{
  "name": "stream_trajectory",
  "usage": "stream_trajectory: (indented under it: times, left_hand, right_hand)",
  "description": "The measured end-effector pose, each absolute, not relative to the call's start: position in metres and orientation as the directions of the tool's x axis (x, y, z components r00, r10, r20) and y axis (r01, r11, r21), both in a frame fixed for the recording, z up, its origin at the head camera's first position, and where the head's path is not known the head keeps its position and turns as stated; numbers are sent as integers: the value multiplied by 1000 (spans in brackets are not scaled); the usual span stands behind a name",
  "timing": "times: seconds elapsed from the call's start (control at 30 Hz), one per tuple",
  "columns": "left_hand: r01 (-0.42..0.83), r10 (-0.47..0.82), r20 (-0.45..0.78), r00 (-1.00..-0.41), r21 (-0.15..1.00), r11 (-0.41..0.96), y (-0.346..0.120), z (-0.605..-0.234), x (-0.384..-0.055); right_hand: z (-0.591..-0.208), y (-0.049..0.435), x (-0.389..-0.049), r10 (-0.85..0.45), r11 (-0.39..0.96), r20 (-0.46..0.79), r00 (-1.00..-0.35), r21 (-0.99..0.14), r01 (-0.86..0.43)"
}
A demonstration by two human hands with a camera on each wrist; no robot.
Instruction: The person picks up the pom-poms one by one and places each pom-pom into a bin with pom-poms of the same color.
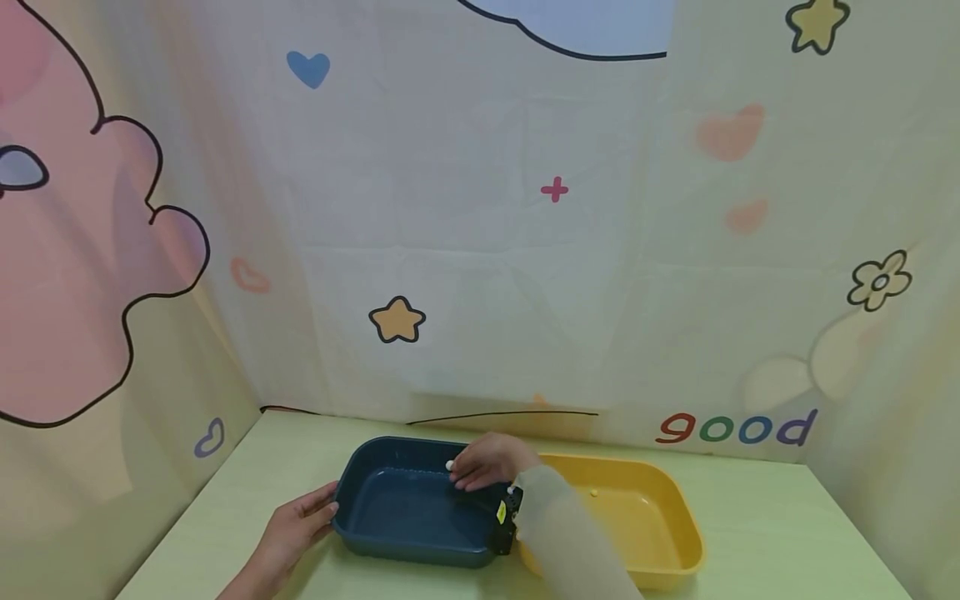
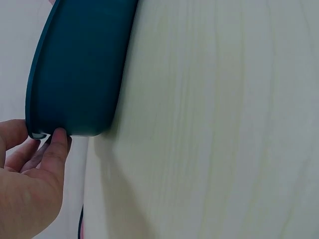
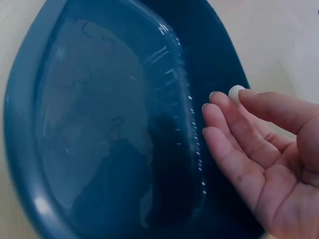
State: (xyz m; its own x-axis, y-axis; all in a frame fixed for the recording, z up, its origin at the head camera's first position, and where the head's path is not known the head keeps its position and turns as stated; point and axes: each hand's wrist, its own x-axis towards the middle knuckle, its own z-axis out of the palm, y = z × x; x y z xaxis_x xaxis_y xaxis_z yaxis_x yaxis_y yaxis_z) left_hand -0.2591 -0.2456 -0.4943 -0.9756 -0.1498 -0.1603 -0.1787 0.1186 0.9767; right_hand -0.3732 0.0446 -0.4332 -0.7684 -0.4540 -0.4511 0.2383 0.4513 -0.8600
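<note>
A dark blue plastic basin stands on the table. My left hand grips its left end, fingers against the outer wall and rim, as the left wrist view also shows on the blue wall. Over the basin's far right part, my right hand pinches a small round white piece between thumb and index finger. The other fingers of that hand are loosely bent and hold nothing. Water-like glints and shadows show on the basin's floor.
To the right stands a yellow basin, partly hidden by my right sleeve. A small pale round piece lies in it. A black device sits at my right wrist. Behind the table hangs a printed cloth.
</note>
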Motion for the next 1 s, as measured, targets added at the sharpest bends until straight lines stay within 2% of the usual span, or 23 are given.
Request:
stream_trajectory:
  times: [0.2, 0.47, 0.7, 1.0]
  left_hand:
    - [-175, -147, -156, -977, 976, 128, -245, -491, -258]
    - [-184, -148, -166, -975, 975, 121, -245, -490, -257]
    - [-189, -153, -170, -973, 975, 120, -245, -490, -257]
    - [-192, -148, -174, -974, 974, 117, -246, -491, -257]
  right_hand:
    - [-441, 36, -372, -403, 419, -521, -752, -836, 354]
    - [-452, 29, -373, -371, 394, -610, -700, -786, 476]
    - [-459, 25, -374, -353, 398, -633, -689, -768, 502]
    - [-460, 22, -372, -308, 484, -671, -675, -721, 496]
